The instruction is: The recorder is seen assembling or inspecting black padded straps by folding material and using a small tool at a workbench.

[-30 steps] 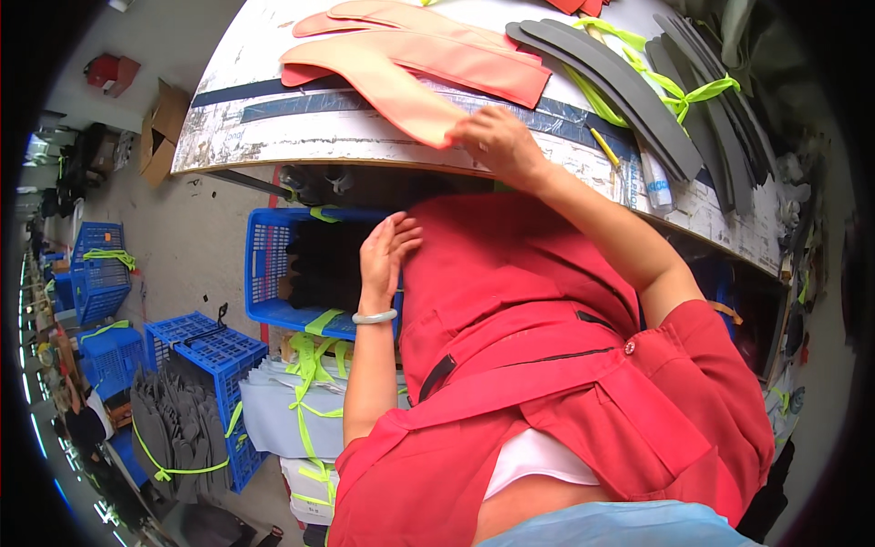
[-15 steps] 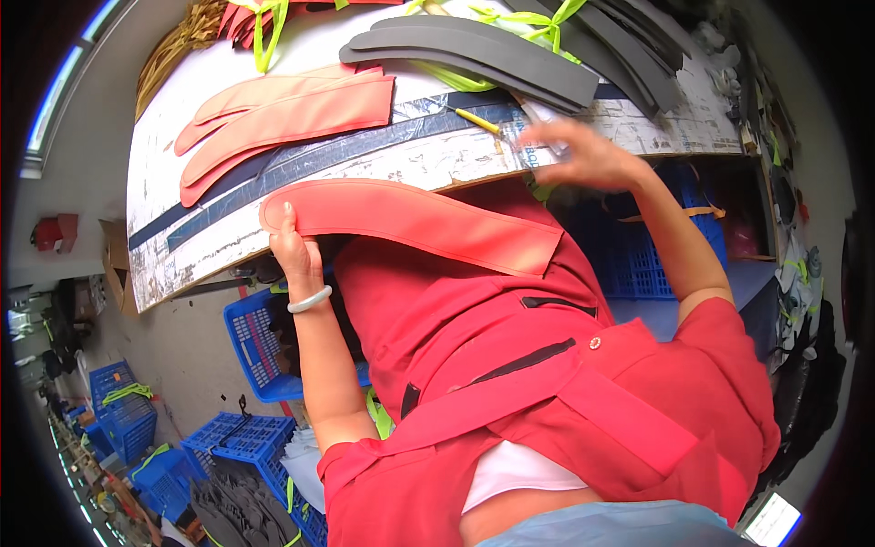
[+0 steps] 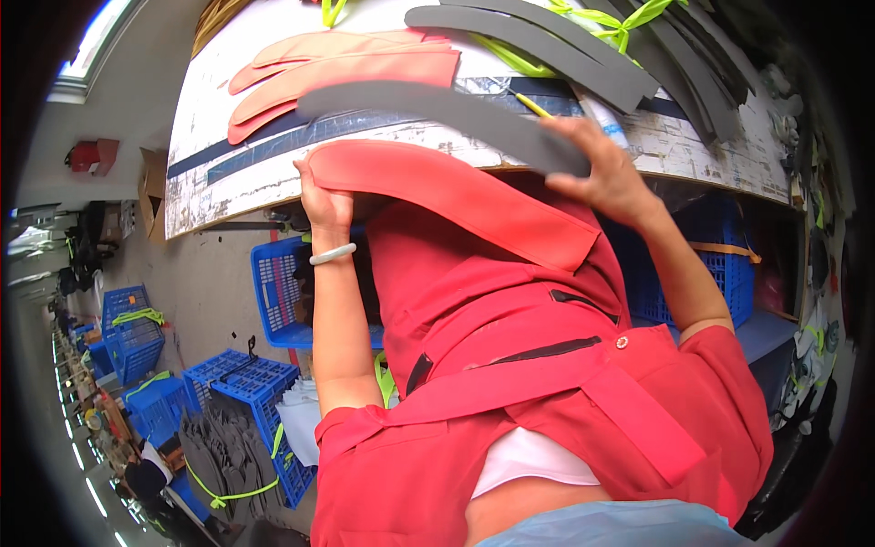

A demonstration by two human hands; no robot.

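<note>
My left hand (image 3: pixel 325 202) grips the rounded end of a coral-red curved panel (image 3: pixel 456 196), stitched along its edge. The panel's wide end lies across my lap, in front of the table edge. In my right hand (image 3: pixel 609 173) is the end of a dark grey curved panel (image 3: pixel 437 108), blurred by motion, held over the table beyond the red one. More coral-red panels (image 3: pixel 355 75) lie overlapped on the table behind. A stack of grey panels (image 3: pixel 547 55) is at the back right, and a thin yellow-handled tool (image 3: pixel 534 105) lies in front of it.
The worn white table (image 3: pixel 219 196) has dark blue tape strips. Neon-yellow ties (image 3: pixel 624 27) lie on grey bundles at the back right. Blue crates stand under the table (image 3: pixel 720 273) and on the floor at left (image 3: pixel 273 310), one (image 3: pixel 237 374) beside bundled grey fabric (image 3: pixel 228 447).
My right hand, empty before, has taken a grey panel from the stack and brought it toward the red one. My left hand still holds the red panel. The view has shifted.
</note>
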